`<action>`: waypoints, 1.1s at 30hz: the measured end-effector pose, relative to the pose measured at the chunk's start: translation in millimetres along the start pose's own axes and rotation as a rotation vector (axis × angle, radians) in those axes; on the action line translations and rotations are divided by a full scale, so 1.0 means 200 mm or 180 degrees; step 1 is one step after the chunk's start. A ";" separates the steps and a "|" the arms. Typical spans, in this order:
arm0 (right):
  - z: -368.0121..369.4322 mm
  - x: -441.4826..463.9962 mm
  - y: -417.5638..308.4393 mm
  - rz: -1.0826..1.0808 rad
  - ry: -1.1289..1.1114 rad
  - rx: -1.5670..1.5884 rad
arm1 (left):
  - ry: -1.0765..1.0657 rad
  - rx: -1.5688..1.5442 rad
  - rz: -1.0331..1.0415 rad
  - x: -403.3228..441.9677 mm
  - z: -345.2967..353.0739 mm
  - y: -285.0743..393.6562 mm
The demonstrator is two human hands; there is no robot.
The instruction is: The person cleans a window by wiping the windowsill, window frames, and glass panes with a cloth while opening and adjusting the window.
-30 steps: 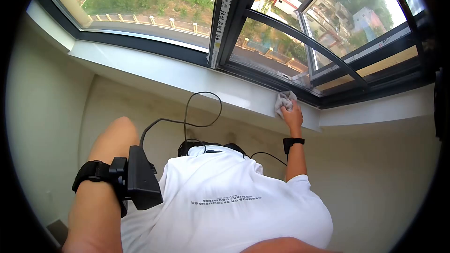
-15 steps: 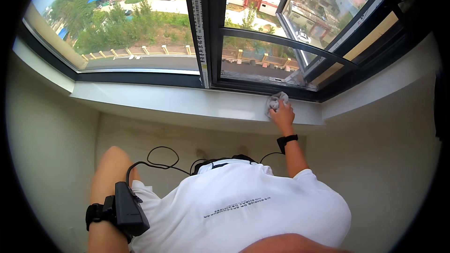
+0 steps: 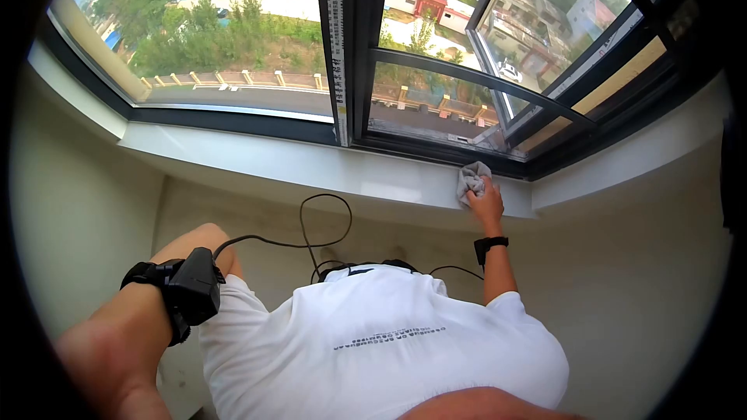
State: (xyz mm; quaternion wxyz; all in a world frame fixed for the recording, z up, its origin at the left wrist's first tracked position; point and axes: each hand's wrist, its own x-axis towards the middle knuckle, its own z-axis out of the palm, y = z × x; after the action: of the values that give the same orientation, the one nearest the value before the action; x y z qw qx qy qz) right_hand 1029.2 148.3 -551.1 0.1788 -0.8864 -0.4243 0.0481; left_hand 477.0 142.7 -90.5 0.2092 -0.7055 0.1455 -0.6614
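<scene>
A crumpled grey cloth [image 3: 471, 180] lies against the white windowsill [image 3: 373, 175] near its right end, just below the dark window frame. My right hand [image 3: 487, 204] is closed on it, its fingers bent over the cloth's right side. At the lower left, my left hand [image 3: 109, 354] is raised close to the camera, away from the sill. Its fingers are out of view or hidden, so what it may hold cannot be made out. A black device [image 3: 196, 286] is strapped at my left wrist; a black band [image 3: 491, 244] circles my right wrist.
Dark window frames [image 3: 354, 47] rise behind the sill, with a sash [image 3: 490, 39] swung outward on the right. A looped black cable [image 3: 303, 245] hangs between my left arm and waist. Pale walls [image 3: 70, 179] stand on both sides. My feet [image 3: 329, 254] show on the floor below.
My right hand has moved a little right along the sill with the cloth. My left forearm has swung outward, bringing the left hand into view at the lower left. The cable loop has risen.
</scene>
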 end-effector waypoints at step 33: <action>0.27 -0.10 -0.51 -0.1231 0.0241 -0.0297 | 0.0479 0.1196 0.1641 0.03 -0.02 0.16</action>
State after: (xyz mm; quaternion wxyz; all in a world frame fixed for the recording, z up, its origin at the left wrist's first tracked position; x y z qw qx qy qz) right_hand 929.2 207.4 -565.6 0.1593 -0.7969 -0.5814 -0.0403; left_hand 475.5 110.4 -100.7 0.4849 -0.5437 0.2097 -0.6522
